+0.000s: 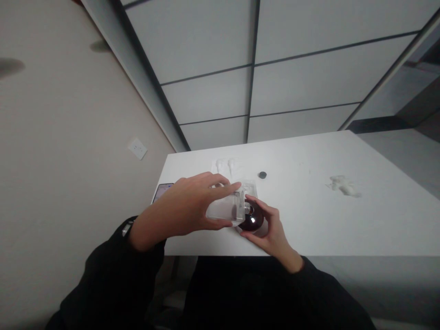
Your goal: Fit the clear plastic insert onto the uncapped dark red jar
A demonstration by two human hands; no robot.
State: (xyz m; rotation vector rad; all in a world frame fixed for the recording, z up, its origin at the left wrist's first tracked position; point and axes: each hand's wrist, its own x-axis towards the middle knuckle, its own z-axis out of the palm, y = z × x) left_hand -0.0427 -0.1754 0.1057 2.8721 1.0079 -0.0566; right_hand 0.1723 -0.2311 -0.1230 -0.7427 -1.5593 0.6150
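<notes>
My left hand point(197, 199) is closed around a clear square bottle point(223, 209), which is tipped on its side with its neck pointing right. That neck meets the mouth of a dark brown round bottle point(252, 221). Wrapped around the brown bottle from the right is my right hand point(271, 227). Whether liquid runs between the two bottles I cannot tell. A small dark cap point(262, 175) lies on the white table point(295, 206) beyond the hands. Two white pump heads point(232, 165) lie behind my left hand, partly hidden.
A phone point(162, 190) lies at the table's left edge, partly behind my left arm. A crumpled whitish tissue point(344, 186) is on the right of the table. White panelled doors point(213, 96) stand behind, and a wall with a socket point(138, 148) is at left.
</notes>
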